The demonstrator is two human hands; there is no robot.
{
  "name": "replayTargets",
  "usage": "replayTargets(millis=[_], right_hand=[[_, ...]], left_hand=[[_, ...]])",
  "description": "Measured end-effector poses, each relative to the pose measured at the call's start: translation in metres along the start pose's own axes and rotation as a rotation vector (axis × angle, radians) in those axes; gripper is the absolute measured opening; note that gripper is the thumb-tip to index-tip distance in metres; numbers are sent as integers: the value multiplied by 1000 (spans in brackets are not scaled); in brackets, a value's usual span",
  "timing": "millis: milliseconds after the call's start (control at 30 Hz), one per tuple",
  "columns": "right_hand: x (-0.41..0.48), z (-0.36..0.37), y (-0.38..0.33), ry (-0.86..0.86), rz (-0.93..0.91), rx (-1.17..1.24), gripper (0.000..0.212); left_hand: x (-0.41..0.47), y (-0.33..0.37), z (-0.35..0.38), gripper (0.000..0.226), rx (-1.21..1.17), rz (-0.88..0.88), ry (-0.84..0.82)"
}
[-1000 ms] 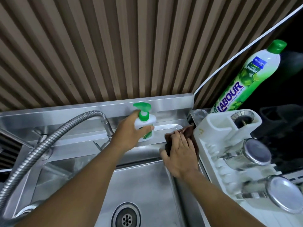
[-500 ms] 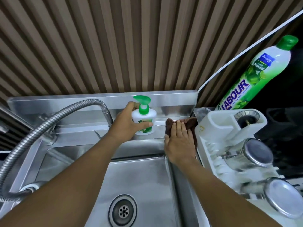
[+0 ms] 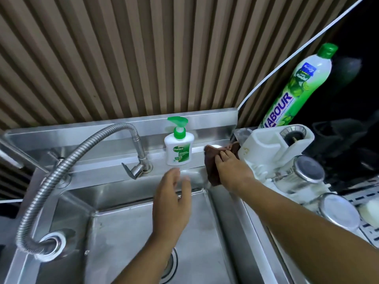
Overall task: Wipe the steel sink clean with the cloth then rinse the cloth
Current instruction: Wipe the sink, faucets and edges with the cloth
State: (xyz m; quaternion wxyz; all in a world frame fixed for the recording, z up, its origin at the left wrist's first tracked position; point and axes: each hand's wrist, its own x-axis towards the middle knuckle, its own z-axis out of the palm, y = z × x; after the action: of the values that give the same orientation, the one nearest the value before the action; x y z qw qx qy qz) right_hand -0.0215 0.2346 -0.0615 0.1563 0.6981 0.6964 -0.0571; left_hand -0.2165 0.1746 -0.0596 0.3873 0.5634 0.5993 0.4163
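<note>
Two bare hands are shown above a steel sink (image 3: 123, 222). A dark brown cloth (image 3: 211, 160) is pressed onto the ledge at the sink's back right corner by the right hand (image 3: 231, 171). The fingers are laid fairly flat on top of it, not curled round it, and a fold of cloth hangs below the palm.

Just left of that grip, a white soap pump bottle (image 3: 178, 144) stands upright on the same ledge, near the cloth but apart from it. Just right of the grip sits a white drying rack (image 3: 264, 144); whether the cloth touches it cannot be told. Farther left of the grip, the tap (image 3: 141, 158) is seen with no water running.

The left hand (image 3: 174, 199) is held open in the air, nearer the viewer and left of the grip, over the basin. Nothing is held in it, and its fingertips are blurred.

Wiping is judged to be under way at the back ledge. How much steel is already wiped cannot be told. The basin is judged as possibly left, and the rinsing of the cloth is not yet begun.
</note>
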Motion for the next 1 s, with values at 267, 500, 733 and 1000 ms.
replayTargets(millis=[267, 500, 733, 1000], right_hand=[[-30, -17, 13, -52, -140, -192, 31], [-30, -7, 34, 45, -289, -323, 56], [-29, -3, 36, 235, -385, -379, 22], [-40, 4, 31, -69, -315, -511, 59]], left_hand=[[9, -4, 104, 45, -266, -397, -445], [30, -6, 134, 37, -316, -484, -312], [23, -4, 148, 17, -132, -384, 87], [8, -5, 152, 47, -271, -403, -194]])
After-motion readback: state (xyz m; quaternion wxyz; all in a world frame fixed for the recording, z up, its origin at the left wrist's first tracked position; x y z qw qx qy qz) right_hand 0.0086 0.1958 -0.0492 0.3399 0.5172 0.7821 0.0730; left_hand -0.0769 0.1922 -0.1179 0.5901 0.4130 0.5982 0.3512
